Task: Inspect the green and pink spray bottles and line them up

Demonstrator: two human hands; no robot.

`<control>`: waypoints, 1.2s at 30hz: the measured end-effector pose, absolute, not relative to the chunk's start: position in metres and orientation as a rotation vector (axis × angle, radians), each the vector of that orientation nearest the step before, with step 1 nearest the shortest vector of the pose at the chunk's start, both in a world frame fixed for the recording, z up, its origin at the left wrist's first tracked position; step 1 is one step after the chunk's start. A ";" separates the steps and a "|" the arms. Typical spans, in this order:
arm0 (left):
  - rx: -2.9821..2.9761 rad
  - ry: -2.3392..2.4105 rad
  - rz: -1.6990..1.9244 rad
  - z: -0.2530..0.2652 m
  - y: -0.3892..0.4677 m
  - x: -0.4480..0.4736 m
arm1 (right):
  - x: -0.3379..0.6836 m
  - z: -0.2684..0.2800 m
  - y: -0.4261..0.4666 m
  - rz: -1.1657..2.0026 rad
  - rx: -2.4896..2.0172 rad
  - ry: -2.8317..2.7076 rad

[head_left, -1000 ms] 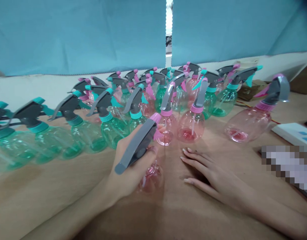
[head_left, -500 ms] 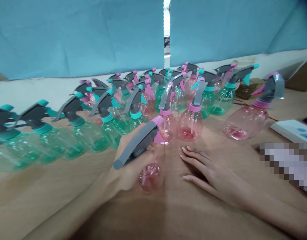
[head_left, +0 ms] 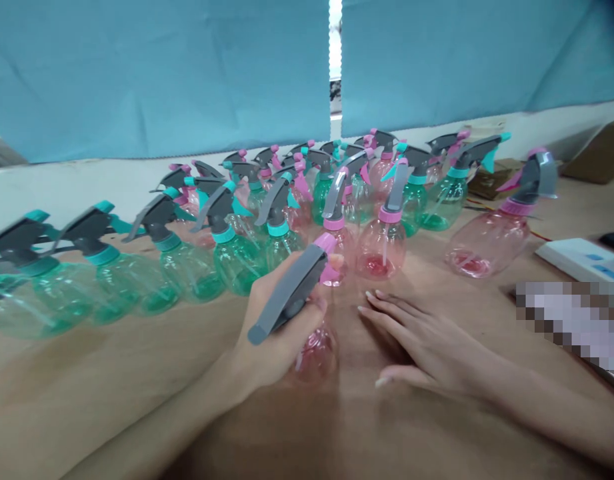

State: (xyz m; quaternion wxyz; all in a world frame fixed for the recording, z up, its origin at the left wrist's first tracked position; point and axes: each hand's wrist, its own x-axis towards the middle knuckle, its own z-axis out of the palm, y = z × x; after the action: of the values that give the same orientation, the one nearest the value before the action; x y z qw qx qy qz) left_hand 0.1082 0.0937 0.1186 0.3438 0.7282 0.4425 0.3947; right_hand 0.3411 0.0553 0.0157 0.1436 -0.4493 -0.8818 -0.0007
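My left hand (head_left: 281, 320) is wrapped around the neck of a pink spray bottle (head_left: 314, 357) with a grey head and a pink nozzle and trigger. Its clear pink body shows below my fingers, at the table. My right hand (head_left: 417, 340) lies on the wooden table (head_left: 367, 427), fingers stretched out, holding nothing. Just beyond its fingertips a pink spray bottle (head_left: 381, 250) stands upright, and beside that is another pink spray bottle (head_left: 334, 230), partly behind my left hand. A larger-looking pink spray bottle (head_left: 489, 240) is farther right.
A row of green spray bottles (head_left: 191, 270) runs along the left, with more pink and green ones behind. At right lie a white box-like device (head_left: 581, 263), a blurred-out item (head_left: 571, 323) and cardboard boxes (head_left: 597, 150). A blue curtain (head_left: 161, 73) hangs at the back.
My left hand and its spray bottle have shifted slightly right in view. My right thumb has moved a little down and right. The view itself has shifted slightly.
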 end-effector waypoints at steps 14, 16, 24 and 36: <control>1.861 1.098 1.085 0.120 0.078 0.131 | 0.312 0.061 0.030 0.486 -1.266 -2.259; 1.846 1.071 1.086 0.118 0.075 0.137 | 0.311 0.067 0.027 0.525 -1.228 -2.202; 1.939 0.914 1.119 0.108 0.071 0.178 | 0.323 0.078 0.015 0.520 -1.309 -2.034; 1.869 0.632 0.943 0.103 0.079 0.256 | 0.385 0.069 0.011 0.288 -1.407 -1.956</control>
State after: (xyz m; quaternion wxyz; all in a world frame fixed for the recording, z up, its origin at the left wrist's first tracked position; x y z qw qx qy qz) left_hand 0.2565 0.0794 0.1028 0.4594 0.7591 0.2568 0.3831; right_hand 0.3850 0.0112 0.0692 0.3498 -0.5432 -0.7552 0.1110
